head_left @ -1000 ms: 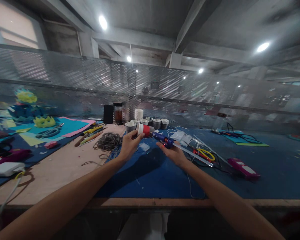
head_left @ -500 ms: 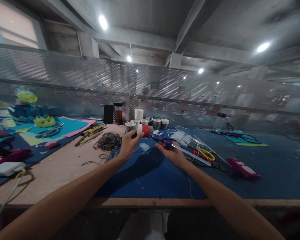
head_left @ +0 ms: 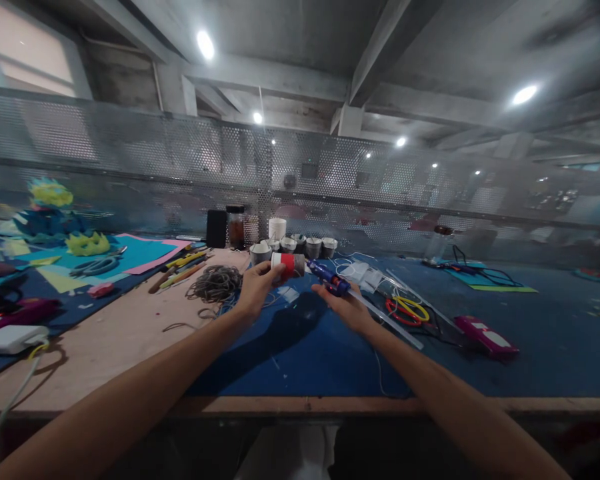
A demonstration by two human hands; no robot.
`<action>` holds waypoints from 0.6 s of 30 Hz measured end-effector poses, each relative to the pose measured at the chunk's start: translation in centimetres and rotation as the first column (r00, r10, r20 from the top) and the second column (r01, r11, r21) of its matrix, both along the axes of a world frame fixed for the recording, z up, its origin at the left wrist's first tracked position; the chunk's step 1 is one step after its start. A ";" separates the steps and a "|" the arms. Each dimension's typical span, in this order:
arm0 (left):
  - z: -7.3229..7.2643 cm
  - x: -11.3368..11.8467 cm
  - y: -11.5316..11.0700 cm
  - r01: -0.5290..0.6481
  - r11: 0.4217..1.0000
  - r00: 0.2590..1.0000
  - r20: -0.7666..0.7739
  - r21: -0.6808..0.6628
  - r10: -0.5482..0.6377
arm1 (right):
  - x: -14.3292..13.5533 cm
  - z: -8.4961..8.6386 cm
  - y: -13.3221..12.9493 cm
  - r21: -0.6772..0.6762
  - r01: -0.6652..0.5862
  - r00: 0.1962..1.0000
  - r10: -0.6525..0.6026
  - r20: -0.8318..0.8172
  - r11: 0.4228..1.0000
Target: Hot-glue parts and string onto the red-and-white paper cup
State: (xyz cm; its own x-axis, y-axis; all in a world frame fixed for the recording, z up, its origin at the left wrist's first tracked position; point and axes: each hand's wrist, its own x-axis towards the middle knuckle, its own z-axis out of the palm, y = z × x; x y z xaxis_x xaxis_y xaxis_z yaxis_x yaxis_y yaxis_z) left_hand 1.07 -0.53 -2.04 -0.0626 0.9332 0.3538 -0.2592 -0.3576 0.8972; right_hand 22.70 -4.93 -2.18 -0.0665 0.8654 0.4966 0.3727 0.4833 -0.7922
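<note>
My left hand (head_left: 258, 285) is closed round one end of a small paper cup (head_left: 287, 265), held on its side above the blue mat. The cup has a white end, a red band and grey cord or covering toward the right. In my right hand (head_left: 346, 305) is a blue glue gun (head_left: 330, 277), its nozzle aimed at the cup with a small gap between them. A long clear glue stick (head_left: 387, 323) sticks out of the gun's back. Behind the held cup stand several small cups (head_left: 313, 248) wrapped in grey.
A coil of grey cord (head_left: 215, 283) lies to the left of my hands, near yellow-handled tools (head_left: 183, 272) and scissors (head_left: 97, 265). White stacked cups (head_left: 277, 229) and a dark-lidded jar (head_left: 236, 228) stand behind. At right are a yellow cable loop (head_left: 414, 308) and a magenta box (head_left: 487, 336).
The glue gun's nozzle has drawn back a little from the cup, opening a gap. The cup has tilted and shifted slightly, still in my left hand.
</note>
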 end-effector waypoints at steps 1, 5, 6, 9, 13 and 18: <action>0.0 0.1 0.0 0.019 0.999 0.999 0.029 -0.028 -0.018 | 0.1 0.0 0.1 0.021 -0.019 1.000 0.020 -0.022 1.000; 0.0 0.4 -0.3 0.103 0.987 0.989 0.119 -0.122 -0.088 | 0.4 0.0 0.6 0.185 -0.068 0.993 0.085 -0.086 0.980; 0.0 0.5 -0.4 0.129 0.982 0.984 0.142 -0.138 -0.109 | 0.4 -0.1 0.7 0.214 -0.065 0.992 0.085 -0.088 0.975; -0.1 0.5 -0.4 0.180 0.969 0.970 0.193 -0.171 -0.146 | 0.4 -0.3 0.9 0.210 -0.076 0.990 0.098 -0.097 0.975; -0.3 0.5 -0.1 0.236 0.946 0.949 0.260 -0.222 -0.176 | 0.4 -0.6 0.9 0.128 -0.154 0.979 0.169 -0.115 0.980; -0.1 0.6 -0.6 0.324 0.918 0.920 0.302 -0.230 -0.249 | 0.2 -1.0 1.2 0.145 -0.159 0.968 0.183 -0.169 0.977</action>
